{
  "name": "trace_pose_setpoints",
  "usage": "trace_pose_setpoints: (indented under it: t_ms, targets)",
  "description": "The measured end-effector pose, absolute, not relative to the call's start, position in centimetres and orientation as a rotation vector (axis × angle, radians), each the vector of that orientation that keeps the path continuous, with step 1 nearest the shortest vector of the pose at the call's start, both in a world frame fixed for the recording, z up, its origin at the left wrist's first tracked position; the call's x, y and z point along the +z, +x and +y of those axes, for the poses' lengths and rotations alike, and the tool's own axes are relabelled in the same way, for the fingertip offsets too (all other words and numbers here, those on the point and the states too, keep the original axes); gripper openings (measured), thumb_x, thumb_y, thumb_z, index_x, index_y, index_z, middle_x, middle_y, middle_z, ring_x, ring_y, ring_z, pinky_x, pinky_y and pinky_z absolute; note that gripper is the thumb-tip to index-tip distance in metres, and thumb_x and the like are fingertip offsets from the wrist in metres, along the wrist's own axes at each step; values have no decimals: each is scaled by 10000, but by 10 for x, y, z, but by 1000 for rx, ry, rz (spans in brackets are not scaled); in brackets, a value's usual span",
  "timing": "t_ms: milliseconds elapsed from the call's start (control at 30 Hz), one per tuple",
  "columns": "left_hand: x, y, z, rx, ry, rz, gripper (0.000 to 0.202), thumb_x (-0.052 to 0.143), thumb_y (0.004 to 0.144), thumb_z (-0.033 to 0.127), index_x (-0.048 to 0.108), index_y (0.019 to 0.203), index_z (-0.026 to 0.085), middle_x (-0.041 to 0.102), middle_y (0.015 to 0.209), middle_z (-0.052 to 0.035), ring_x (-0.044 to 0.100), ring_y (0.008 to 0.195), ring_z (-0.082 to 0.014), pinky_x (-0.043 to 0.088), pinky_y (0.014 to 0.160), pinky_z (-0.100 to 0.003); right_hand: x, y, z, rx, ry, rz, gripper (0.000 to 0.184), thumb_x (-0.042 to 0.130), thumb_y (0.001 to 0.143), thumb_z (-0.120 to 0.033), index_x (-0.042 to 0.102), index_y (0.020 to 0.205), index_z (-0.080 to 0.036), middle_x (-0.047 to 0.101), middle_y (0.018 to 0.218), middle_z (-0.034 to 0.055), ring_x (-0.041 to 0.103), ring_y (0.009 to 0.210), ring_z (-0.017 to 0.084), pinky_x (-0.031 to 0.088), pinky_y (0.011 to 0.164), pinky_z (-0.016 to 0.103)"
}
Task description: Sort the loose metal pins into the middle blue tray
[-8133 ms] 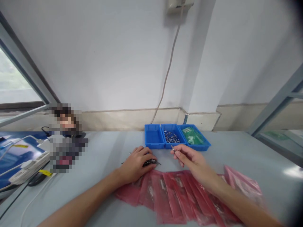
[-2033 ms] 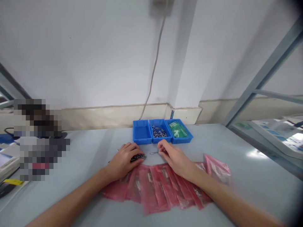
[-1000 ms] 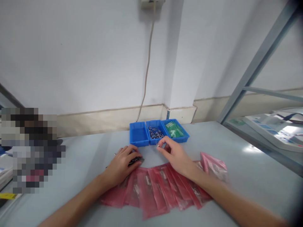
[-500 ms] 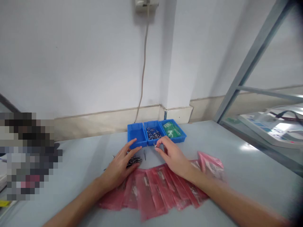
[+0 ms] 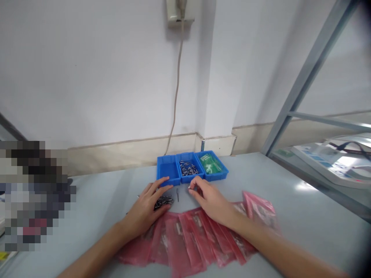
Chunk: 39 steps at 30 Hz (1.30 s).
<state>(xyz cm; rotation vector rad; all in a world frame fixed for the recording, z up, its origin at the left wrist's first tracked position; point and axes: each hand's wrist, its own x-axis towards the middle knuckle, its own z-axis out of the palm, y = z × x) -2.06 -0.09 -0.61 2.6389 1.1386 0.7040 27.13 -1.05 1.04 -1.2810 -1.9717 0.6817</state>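
My left hand (image 5: 146, 208) lies over a pile of dark metal pins (image 5: 164, 200), fingers spread and partly hiding the pile. One loose pin (image 5: 177, 194) lies on the table to the right of it. My right hand (image 5: 213, 200) pinches a small shiny metal piece (image 5: 189, 187) between thumb and forefinger, just in front of the middle blue bin (image 5: 193, 178). That bin holds many small metal pins (image 5: 188, 168). Below my hands, several pink plastic bags (image 5: 185, 243) with small parts inside overlap in a fan; my right forearm crosses some of them.
A bare-bottomed blue bin (image 5: 168, 168) stands left of the middle one; the right blue bin (image 5: 218, 177) holds green bags (image 5: 211, 163). Behind is a wall with a hanging cable (image 5: 177, 73). A metal frame (image 5: 301, 77) borders the right side. A blurred person (image 5: 37, 193) is at left.
The view has tilted up a little, so everything sits lower. My right hand has drawn slightly back from the middle bin, still pinching the metal piece. My left hand stays over the pile.
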Motion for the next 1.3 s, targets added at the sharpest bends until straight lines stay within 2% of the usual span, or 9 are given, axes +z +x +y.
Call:
trace_pose_setpoints:
  t_ms: [267,433,600,767,1000,1167,1300]
  targets:
    - [-1,-17,-4,700,2709,1058,488,614,1097,233,534,1565,347,336,1764,-37,498,1474,-313,504,1197,-578,15,268,-15,723,-1216,-2053,103,529,1096,-236,624,1081,-271,692,1076,25,641,1040,242,472,942,375]
    - [3,-16,-8,541,2778,949,429,533,1138,225,586,1537,373,505,1672,3,520,1445,-273,500,1192,-523,13,267,-11,827,-1141,-1919,116,534,1106,-286,639,1063,-261,697,1035,5,641,971,219,470,890,339]
    - [3,-16,-6,512,2776,919,377,525,1150,272,636,1498,365,663,1510,-5,538,1425,-266,492,1183,-495,14,266,-10,937,-1129,-1788,132,555,1093,-323,659,1059,-249,708,979,0,656,927,212,466,834,320]
    - [6,-13,-7,485,2772,944,340,509,1157,270,674,1446,341,628,1531,-22,556,1397,-260,491,1158,-477,18,265,-13,941,-1109,-1725,151,557,1090,-348,662,1062,-243,730,968,10,672,951,222,473,860,331]
    - [7,-13,-8,477,2750,998,351,529,1152,303,650,1480,342,648,1526,-14,548,1426,-261,475,1177,-483,21,266,-14,862,-1132,-1760,181,556,1103,-373,690,1085,-252,731,995,11,668,951,221,485,842,328]
    - [4,-14,-6,510,2735,1022,338,539,1149,322,659,1464,321,687,1470,-31,583,1384,-272,480,1161,-495,20,267,-15,707,-1133,-1823,183,542,1113,-346,708,1106,-271,742,1123,32,668,1056,243,489,952,373]
    - [2,-15,-6,566,2727,1062,330,559,1139,338,670,1449,328,649,1483,-56,603,1337,-283,494,1131,-499,19,268,-14,640,-1115,-1857,212,529,1121,-357,721,1103,-271,732,1133,58,660,1090,265,501,982,403]
